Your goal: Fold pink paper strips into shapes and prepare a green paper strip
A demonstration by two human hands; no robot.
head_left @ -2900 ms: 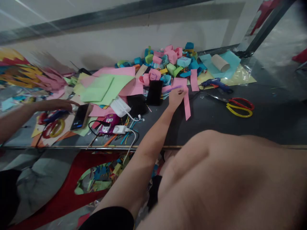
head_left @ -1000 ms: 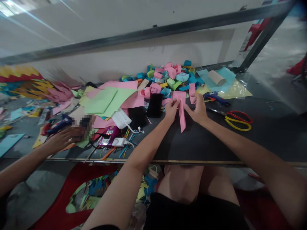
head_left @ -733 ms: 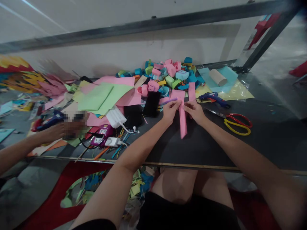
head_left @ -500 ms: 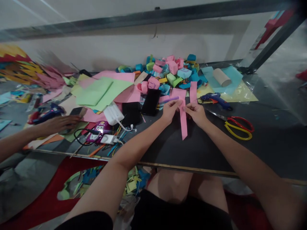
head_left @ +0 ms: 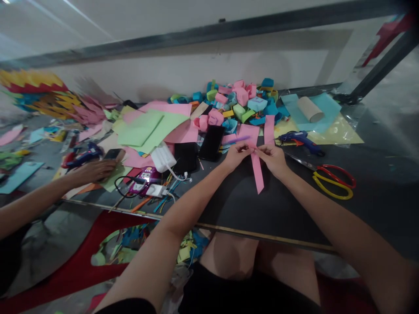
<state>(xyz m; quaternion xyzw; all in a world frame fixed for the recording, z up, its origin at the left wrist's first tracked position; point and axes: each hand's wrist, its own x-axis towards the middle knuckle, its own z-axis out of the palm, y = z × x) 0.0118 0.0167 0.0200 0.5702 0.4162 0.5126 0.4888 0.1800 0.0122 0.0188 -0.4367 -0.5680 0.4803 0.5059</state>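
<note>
The table (head_left: 238,211) offers a bare stretch close to the person, and working low over it should keep the paper steady. The paper pile (head_left: 241,104) sits toward the far edge, so loose pieces are best kept apart from the work. The scissors (head_left: 317,169) lie at the person's right with their tips near the right wrist; a wide swing of that arm could knock them. Beyond them rests the glue gun (head_left: 301,141), its nozzle turned toward the work. Whether it is hot cannot be told, so caution around it seems wise.

The left hand (head_left: 238,156) pinches the upper end of the pink strip (head_left: 257,174) between thumb and fingers, and the right hand (head_left: 274,160) pinches it just beside, the fingertips of the two nearly meeting. The strip slopes from that pinch toward the near edge, over the table; whether its slanted lower end touches down is unclear. One hand would do well to anchor the paper while the other shapes it, edges lined up before any crease is pressed. Light pressure suits such thin stock, since a hard tug could tear or kink it.
</note>
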